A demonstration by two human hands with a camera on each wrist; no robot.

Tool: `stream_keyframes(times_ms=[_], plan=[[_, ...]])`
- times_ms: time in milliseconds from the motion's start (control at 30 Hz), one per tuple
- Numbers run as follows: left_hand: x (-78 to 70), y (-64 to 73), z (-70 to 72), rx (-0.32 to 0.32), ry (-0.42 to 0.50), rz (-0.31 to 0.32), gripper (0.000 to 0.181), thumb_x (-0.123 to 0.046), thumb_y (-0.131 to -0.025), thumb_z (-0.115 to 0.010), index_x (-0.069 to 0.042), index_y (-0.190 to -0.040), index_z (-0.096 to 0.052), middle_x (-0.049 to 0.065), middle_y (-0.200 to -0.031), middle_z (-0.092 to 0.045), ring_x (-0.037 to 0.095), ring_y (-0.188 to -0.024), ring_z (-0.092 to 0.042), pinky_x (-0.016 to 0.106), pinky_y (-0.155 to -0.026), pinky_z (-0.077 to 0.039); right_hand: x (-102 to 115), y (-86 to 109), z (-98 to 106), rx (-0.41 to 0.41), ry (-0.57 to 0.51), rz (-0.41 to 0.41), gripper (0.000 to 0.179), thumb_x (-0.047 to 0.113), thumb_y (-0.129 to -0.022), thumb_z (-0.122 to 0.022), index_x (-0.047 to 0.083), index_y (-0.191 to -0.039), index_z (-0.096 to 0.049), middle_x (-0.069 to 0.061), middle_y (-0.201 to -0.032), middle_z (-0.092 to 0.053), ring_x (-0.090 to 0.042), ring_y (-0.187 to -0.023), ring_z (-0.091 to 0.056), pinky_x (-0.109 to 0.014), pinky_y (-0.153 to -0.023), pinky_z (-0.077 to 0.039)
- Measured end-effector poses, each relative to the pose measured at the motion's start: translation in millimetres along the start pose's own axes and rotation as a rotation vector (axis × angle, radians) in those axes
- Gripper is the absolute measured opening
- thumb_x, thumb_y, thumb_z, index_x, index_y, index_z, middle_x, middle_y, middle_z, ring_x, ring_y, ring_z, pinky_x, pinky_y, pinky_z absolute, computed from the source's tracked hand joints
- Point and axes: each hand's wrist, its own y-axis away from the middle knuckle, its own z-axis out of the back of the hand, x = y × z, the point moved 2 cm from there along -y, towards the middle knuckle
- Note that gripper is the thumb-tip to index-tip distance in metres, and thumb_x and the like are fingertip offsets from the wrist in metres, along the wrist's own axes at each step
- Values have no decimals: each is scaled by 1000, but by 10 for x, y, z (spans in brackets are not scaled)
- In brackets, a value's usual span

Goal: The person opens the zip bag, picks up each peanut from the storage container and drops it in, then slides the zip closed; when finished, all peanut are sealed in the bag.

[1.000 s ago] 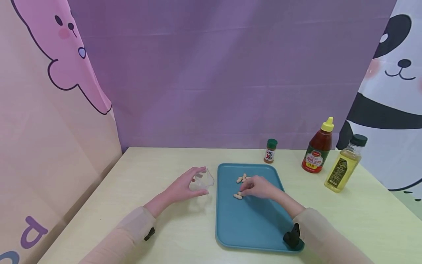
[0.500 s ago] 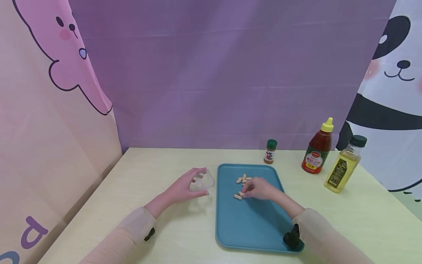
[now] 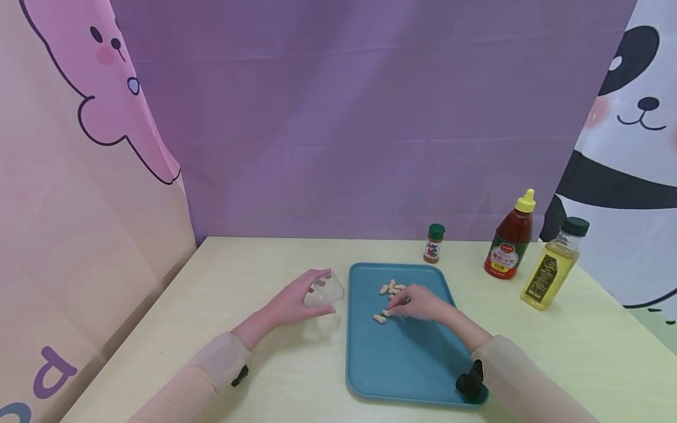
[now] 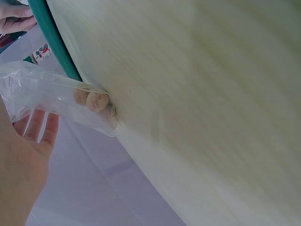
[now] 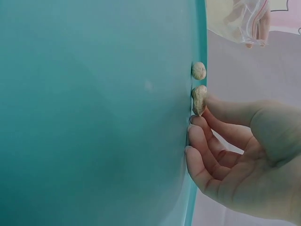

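The left hand (image 3: 291, 298), thumb and fingers spread, holds a clear bag (image 3: 330, 291) containing tan nuts (image 4: 97, 101) at ten o'clock outside the blue tray (image 3: 396, 364). Inside it, the right hand (image 3: 415, 302) pinches one peanut (image 5: 199, 100) at ten; a peanut cluster (image 3: 392, 287) lies at eleven. A sauce bottle (image 3: 510, 241) and an oil bottle (image 3: 551, 270) stand at two.

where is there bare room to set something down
Free: the front-left of the tray, nearer the wearer than the peanuts; the table left of the left hand and its plastic bag; table between right sleeve and oil bottle. Crowded: the tray's back half, where peanuts lie and the right hand works.
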Motion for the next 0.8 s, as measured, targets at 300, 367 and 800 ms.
stream_keyframes(times_ms=[300,367,800], plan=[[-6,-2,-3,5,-2,2,79,-41,-80,-73,-11,-143,-36,-1,-138,-47,16,-121,-50,33,-97,-47,-13,-1,-15,-12,5,8,15,16,-87,-66,4,-93,-72,-2,-76,-66,-10,-64,-50,-25,-56,-42],[-4,2,-3,5,-5,3,79,-41,-79,-73,-12,-143,-36,-1,-138,-47,15,-121,-50,33,-97,-47,-16,-4,-20,-11,2,0,15,16,-86,-67,4,-93,-72,-2,-78,-67,-10,-65,-51,-25,-57,-43],[-9,2,-2,1,-6,5,80,-41,-79,-73,-11,-143,-36,-1,-139,-47,16,-121,-50,34,-97,-47,-3,9,-5,-16,8,-27,11,17,-82,-72,8,-87,-71,-1,-86,-67,-11,-75,-54,-27,-63,-46]])
